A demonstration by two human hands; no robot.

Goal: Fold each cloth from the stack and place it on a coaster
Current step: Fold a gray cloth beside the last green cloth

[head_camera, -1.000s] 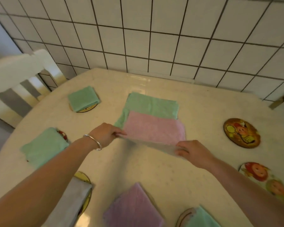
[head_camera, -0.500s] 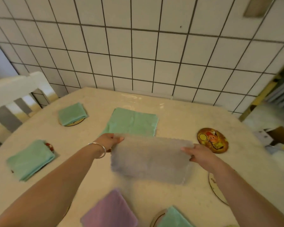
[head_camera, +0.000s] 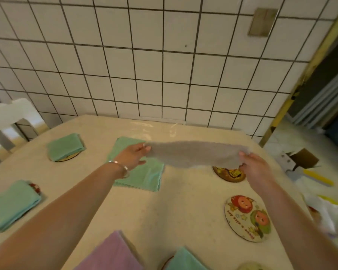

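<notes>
Grey cloth (head_camera: pixel 195 153) held in air above tabletop (head_camera: pixel 183 211), stretched flat between both hands, motion-blurred. Left hand (head_camera: pixel 134 155) pinches left end; right hand (head_camera: pixel 254 164) grips right end. Likely tension keeps cloth flat for folding. Below left: green cloth (head_camera: pixel 142 176), last of stack, unfolded. Brown coaster (head_camera: pixel 229 175) partly hidden under cloth's right end, bare; cartoon coaster (head_camera: pixel 247 218) nearer, also bare. Folded green cloth (head_camera: pixel 65 146) on far-left coaster. Open tabletop in middle gives folding room; right edge near.
</notes>
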